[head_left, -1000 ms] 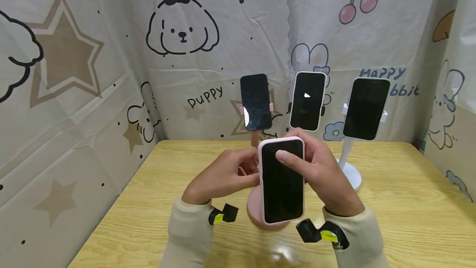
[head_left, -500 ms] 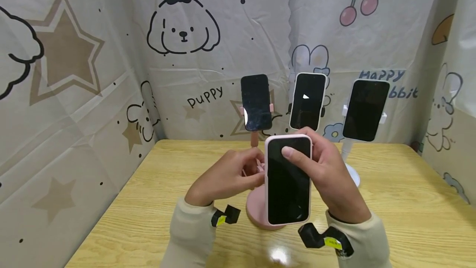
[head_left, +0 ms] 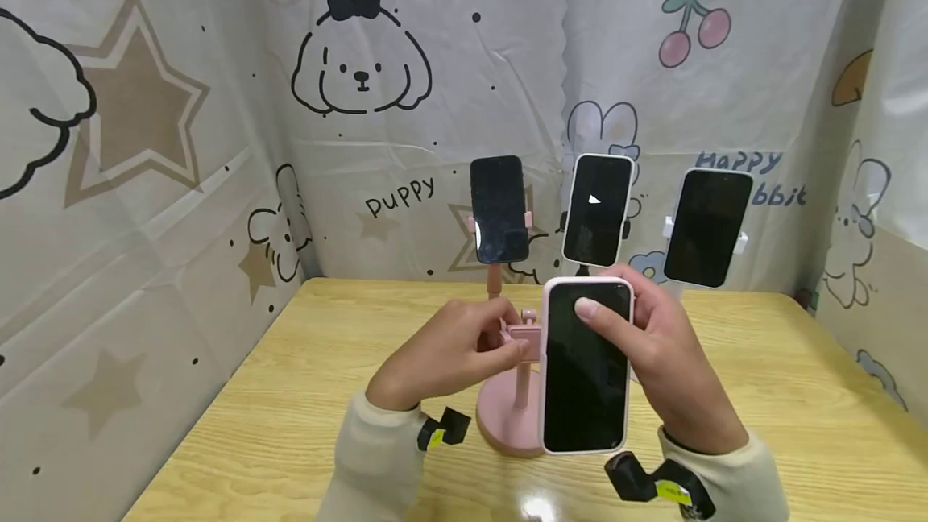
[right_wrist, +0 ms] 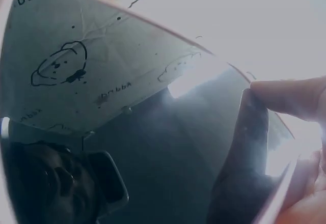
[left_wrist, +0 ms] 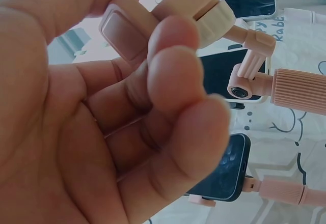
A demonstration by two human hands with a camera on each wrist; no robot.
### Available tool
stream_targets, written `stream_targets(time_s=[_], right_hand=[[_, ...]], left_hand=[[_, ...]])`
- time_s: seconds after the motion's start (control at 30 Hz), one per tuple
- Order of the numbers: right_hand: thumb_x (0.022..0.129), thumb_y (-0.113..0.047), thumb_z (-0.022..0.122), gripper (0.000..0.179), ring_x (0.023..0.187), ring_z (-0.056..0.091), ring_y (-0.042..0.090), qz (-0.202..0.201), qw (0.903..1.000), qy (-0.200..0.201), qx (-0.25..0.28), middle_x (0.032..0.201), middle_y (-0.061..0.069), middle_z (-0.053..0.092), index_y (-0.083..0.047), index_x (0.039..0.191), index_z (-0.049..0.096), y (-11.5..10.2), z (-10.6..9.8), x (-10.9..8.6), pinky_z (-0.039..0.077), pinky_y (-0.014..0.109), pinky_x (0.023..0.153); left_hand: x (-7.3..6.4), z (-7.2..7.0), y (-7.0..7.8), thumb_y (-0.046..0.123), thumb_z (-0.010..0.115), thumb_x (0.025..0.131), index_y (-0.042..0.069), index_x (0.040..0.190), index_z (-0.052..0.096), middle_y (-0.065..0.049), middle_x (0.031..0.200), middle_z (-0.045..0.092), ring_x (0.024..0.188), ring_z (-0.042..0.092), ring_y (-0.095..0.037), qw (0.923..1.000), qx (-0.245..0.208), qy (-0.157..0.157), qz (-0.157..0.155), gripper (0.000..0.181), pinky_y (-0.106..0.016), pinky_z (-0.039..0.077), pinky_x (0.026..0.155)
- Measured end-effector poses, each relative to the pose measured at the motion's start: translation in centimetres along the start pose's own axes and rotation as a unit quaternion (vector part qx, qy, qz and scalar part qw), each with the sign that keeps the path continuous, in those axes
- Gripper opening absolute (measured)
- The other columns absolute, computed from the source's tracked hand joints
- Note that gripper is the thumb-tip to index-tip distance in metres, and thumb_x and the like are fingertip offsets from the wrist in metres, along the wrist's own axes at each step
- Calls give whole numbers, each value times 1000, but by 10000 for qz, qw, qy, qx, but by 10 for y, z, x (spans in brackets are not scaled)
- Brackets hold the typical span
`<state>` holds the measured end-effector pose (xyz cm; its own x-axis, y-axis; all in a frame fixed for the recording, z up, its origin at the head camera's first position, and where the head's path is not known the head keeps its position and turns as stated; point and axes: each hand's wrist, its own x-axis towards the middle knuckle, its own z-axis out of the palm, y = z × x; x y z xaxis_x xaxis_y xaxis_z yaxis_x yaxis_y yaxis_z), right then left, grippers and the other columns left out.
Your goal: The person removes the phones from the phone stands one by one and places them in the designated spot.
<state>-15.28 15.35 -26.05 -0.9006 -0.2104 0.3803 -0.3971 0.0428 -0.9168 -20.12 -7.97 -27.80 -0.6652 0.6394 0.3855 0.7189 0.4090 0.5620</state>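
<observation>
My right hand [head_left: 660, 345] holds a smartphone [head_left: 586, 393] in a pink case upright, thumb on its dark screen and fingers behind it. In the right wrist view the phone's glossy screen [right_wrist: 168, 147] fills most of the picture. Left of the phone, my left hand [head_left: 453, 353] pinches the clamp [head_left: 528, 337] of a pink phone stand [head_left: 500, 417] between thumb and fingers. The left wrist view shows the clamp's padded end [left_wrist: 127, 30] by the curled fingers. Part of the clamp and stand is hidden behind the phone.
Behind stand a dark phone [head_left: 500, 208] on a pink stand, a white-cased phone [head_left: 598, 212] in a black holder and another phone [head_left: 709, 228] in a white holder. They stand toward the back of the wooden table [head_left: 348, 329], before a printed cloth [head_left: 377, 184].
The right hand has moved right with the phone, uncovering more of the pink stand and its clamp. The left hand has shifted slightly right, still at the clamp.
</observation>
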Motion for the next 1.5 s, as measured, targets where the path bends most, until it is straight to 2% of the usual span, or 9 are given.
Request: stream_targets(time_s=[0.2,0.5,0.63,0.77,0.87,0.97,1.1,1.3,1.5], right_hand=[[97,-18,58,26,81,67,31,249,9992,41,-325,99,15,65,-4,116,48,6,-13,-6,57,42,71],[97,-24,60,32,83,69,31,666,9961,161,-565,106,19,62,-7,119,45,23,-27,-10,57,44,69],[97,-22,59,38,81,71,29,630,9953,219,-696,108,19,63,-12,129,41,31,-37,-12,57,45,65],[98,-23,58,46,81,72,25,428,9919,382,-1135,109,14,64,-21,140,39,37,-51,-10,57,42,65],[98,-28,57,45,84,70,21,401,9837,512,-1676,118,11,57,-22,141,44,40,-61,-7,57,38,66],[97,-32,58,42,86,67,22,507,9729,478,-2206,127,13,51,-18,136,50,45,-70,-4,57,36,68],[96,-32,59,40,82,64,28,675,9588,353,-2736,126,17,53,-14,131,54,53,-84,0,56,40,70],[97,-28,58,34,90,60,29,1205,9430,-113,-3101,120,19,56,-10,127,54,68,-102,5,52,55,79],[97,-20,57,25,94,57,29,1613,9342,-774,-3085,115,16,57,-10,119,52,82,-115,5,49,52,81]], left_hand=[[-1,-2,-2,22,64,92,15,95,63,9,66,55,57,50,-5,9996,257,49,91,8,-22,42,52],[-11,-17,-7,18,61,92,15,94,62,10,65,55,56,48,-5,9992,384,58,-104,3,-22,39,51],[-14,-20,-10,19,59,93,15,91,61,9,65,55,57,49,-6,9993,339,12,-134,4,-22,41,52],[-17,-24,-12,17,58,91,16,89,60,9,64,52,56,47,-6,9991,349,68,-236,4,-22,39,52],[-20,-29,-14,15,58,90,17,87,60,8,63,50,55,45,-6,9984,412,155,-368,4,-22,37,51],[-24,-34,-17,15,58,89,18,86,60,8,63,50,56,45,-7,9974,460,221,-513,5,-23,37,52],[-28,-39,-20,18,60,90,19,85,60,7,63,51,57,46,-8,9964,473,211,-671,5,-24,38,53],[-33,-44,-21,22,62,92,21,86,60,7,63,50,59,46,-10,9952,478,139,-842,7,-25,38,54],[-38,-50,-22,22,63,92,24,85,60,7,62,49,58,45,-10,9935,486,193,-1008,8,-24,37,54]])
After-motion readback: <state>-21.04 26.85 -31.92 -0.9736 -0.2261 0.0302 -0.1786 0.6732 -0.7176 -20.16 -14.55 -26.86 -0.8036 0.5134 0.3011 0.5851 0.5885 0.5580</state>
